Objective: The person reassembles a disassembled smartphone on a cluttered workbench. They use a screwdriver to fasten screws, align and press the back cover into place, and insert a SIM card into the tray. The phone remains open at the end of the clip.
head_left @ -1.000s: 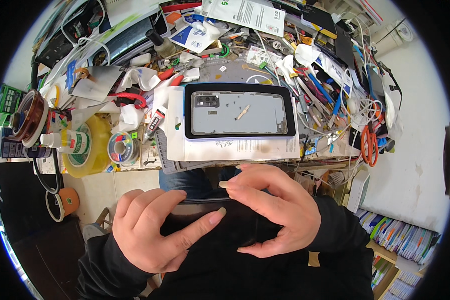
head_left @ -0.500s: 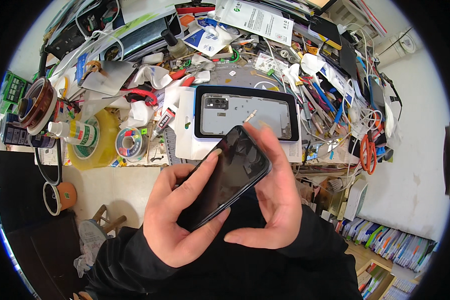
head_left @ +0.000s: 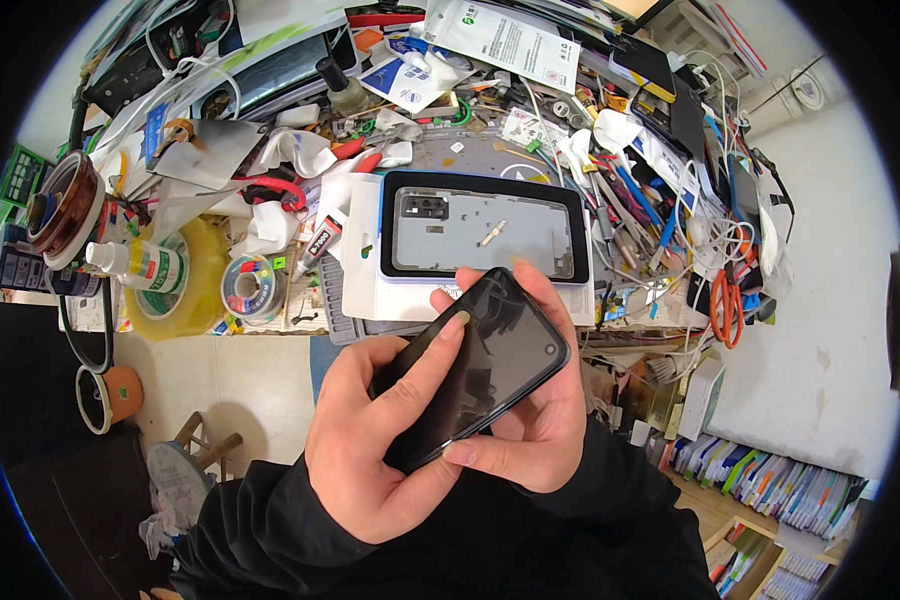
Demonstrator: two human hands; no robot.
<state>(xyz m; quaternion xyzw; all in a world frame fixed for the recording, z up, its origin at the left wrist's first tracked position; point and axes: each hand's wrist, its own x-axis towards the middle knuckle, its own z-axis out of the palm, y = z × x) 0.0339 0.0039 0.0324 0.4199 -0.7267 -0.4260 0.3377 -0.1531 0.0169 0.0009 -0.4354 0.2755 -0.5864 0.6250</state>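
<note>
A black smartphone point(head_left: 490, 365) with a dark screen is held tilted in front of the workbench edge. My left hand point(head_left: 370, 440) grips its lower left side, thumb lying along the glass. My right hand point(head_left: 545, 420) cradles it from beneath on the right, fingertips at its top edge. Just beyond, on the bench, an opened phone back frame point(head_left: 485, 230) lies flat on a white box point(head_left: 365, 265); a small metal part point(head_left: 491, 238) rests inside the frame.
The bench is crowded: a solder spool point(head_left: 251, 287), a yellow tape roll point(head_left: 185, 290), a white bottle point(head_left: 130, 262), a brown tape roll point(head_left: 65, 205), orange scissors point(head_left: 727, 305), cables and tools at right. A stool point(head_left: 185, 470) stands on the floor.
The phone went from edge-on and low between both hands to raised and turned screen-up. My hands moved up toward the bench edge.
</note>
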